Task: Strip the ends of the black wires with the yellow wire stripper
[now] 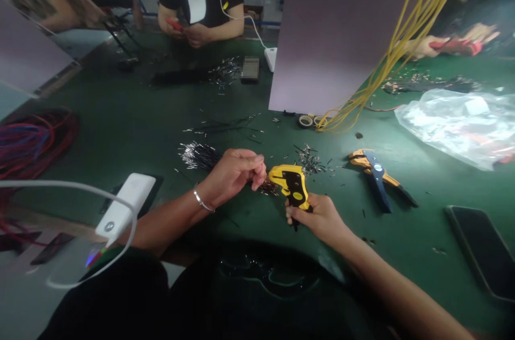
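My right hand [317, 216] is closed round the handles of a yellow and black wire stripper [292, 184], whose head points left. My left hand [233, 172] pinches a thin dark wire [265, 185] and holds its end at the tool's jaws. Just behind my left hand lies a bundle of short black wires with bare ends [198, 155]. A scatter of cut wire bits [309, 161] lies beyond the tool.
A second orange and blue stripper [376, 175] lies to the right on the green table [140, 131]. A phone [480, 249], a clear plastic bag [458, 123], yellow cables [402, 39], tape rolls [306, 120], a white power bank [124, 208]. Other people's hands work at the far edge.
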Tool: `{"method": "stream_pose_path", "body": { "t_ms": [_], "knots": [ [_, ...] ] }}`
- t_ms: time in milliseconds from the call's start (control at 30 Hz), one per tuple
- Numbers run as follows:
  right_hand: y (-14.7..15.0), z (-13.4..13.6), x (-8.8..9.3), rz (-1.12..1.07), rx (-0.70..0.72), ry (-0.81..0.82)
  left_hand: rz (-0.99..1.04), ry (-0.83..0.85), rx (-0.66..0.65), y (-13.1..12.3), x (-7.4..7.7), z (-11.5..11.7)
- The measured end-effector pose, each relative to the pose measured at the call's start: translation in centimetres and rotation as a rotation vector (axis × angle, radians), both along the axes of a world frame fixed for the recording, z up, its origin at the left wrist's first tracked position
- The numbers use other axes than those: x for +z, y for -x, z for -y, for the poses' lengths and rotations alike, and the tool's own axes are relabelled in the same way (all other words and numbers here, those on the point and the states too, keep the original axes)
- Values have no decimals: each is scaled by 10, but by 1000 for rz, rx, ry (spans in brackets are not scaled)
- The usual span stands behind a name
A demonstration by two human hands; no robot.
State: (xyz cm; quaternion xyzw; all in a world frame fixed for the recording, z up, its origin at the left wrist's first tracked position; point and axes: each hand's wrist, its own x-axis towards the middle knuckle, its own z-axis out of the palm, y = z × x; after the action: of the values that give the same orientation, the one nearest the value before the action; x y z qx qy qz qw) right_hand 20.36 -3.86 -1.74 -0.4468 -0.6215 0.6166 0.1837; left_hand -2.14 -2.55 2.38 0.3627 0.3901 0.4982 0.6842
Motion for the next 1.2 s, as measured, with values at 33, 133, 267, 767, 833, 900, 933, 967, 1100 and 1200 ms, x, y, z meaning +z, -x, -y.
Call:
{"method": "stream_pose_path", "body": {
  "t_ms": [33, 133, 267, 767, 833, 900, 933, 967, 1100, 1200],
  "knots": [
    [0, 1, 1, -14, 18, 16, 10, 2, -6, 1, 0, -1],
    [-3, 3, 2, -42, 61, 33, 37, 19, -44, 5, -2, -4],
    [-4, -1, -1, -11, 17, -2, 4, 19, -29, 6, -2, -4],
    [-2, -2, -2, -199, -43, 260, -4, 46, -43, 1, -3, 1],
    [0, -2, -3, -135, -45, 188, -21, 38, -29, -3, 0, 4],
    [0, -1, -3, -58, -39, 107, -40, 27, -12, -5, 3, 7],
    [0, -1, -3, -24, -35, 66, -47, 22, -5, -5, 5, 9],
    [-1, 0, -3, 7, -28, 25, -48, 18, 0, -5, 7, 9],
    [-2, 1, -1, 101, -21, -106, -32, 12, 7, -3, 10, 8],
    [-3, 4, 5, 20, -8, -19, -22, 3, -3, 2, 7, 4]
  ]
}}
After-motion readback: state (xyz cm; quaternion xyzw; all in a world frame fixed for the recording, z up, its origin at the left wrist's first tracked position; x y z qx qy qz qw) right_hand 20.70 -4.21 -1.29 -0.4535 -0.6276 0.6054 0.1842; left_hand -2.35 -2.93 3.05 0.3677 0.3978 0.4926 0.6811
